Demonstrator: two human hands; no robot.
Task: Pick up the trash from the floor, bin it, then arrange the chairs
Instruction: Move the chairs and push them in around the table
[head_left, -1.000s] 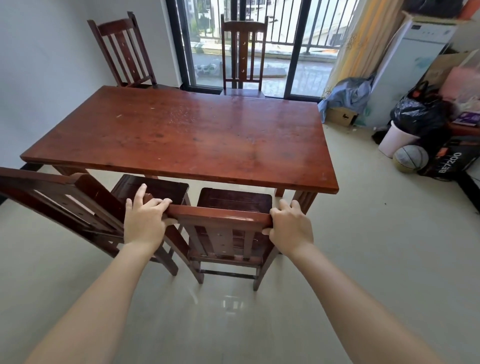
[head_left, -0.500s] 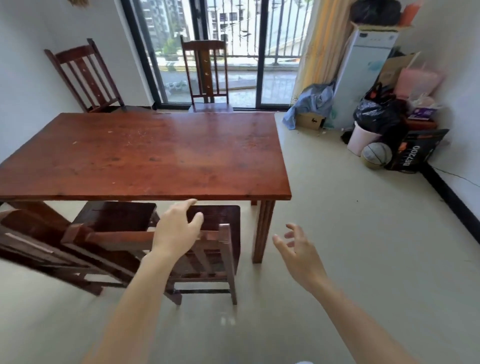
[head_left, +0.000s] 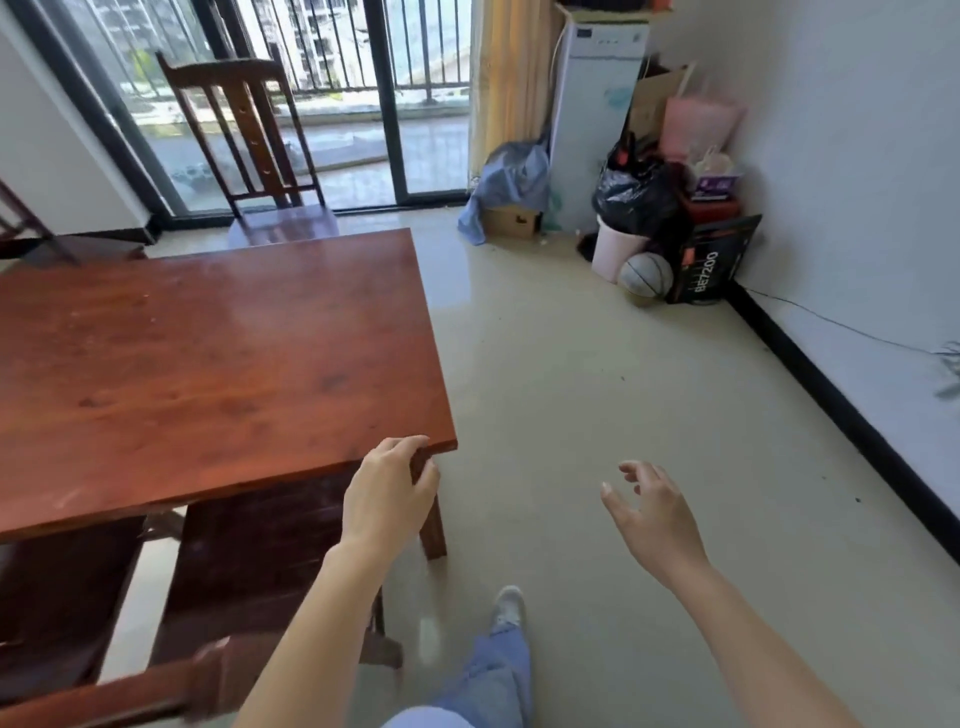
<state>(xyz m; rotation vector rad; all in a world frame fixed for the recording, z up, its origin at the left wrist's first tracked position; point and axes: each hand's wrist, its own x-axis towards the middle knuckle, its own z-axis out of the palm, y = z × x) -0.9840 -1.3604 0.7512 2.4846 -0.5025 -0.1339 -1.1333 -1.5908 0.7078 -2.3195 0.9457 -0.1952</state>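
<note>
The red-brown wooden table (head_left: 208, 364) fills the left half of the view. A dark wooden chair (head_left: 249, 551) is tucked under the table's near edge, its top rail blurred at the bottom left. A second chair seat (head_left: 52, 597) lies under the table further left. My left hand (head_left: 389, 488) is at the table's near right corner, fingers loosely curled against the edge and holding nothing. My right hand (head_left: 649, 514) hangs over bare floor with spread, relaxed fingers. A third chair (head_left: 249, 150) stands at the table's far end by the glass door.
A pink bin (head_left: 615, 252) lined with a black bag stands in the far right corner, with a basketball (head_left: 645, 275), a black box (head_left: 711, 270), a white appliance (head_left: 592, 114) and a cardboard box (head_left: 511, 222) nearby. A fourth chair (head_left: 31, 234) is at the far left. My foot (head_left: 506, 605) is on the beige floor.
My left hand has come off the near chair's top rail and is now at the table's corner. The view has swung right and closer to the table. My right hand stays free.
</note>
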